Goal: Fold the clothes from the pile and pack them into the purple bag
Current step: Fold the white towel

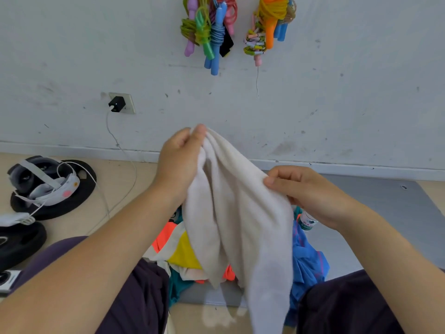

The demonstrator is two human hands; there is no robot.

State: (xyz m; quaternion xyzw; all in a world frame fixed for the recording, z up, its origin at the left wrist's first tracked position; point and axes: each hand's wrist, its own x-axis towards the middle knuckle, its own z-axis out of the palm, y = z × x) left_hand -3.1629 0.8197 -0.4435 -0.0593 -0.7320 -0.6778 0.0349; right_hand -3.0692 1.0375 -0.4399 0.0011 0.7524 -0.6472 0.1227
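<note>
Both hands [179, 160] [305, 191] pinch a white garment [240, 213] above the pile [183, 251]

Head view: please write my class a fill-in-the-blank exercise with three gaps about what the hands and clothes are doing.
1. Both hands pinch a ____ garment, the left hand higher.
2. The right hand grips the garment's ____ edge.
3. The pile of clothes lies ____ the raised garment.

Missing words: white; right; below
</note>
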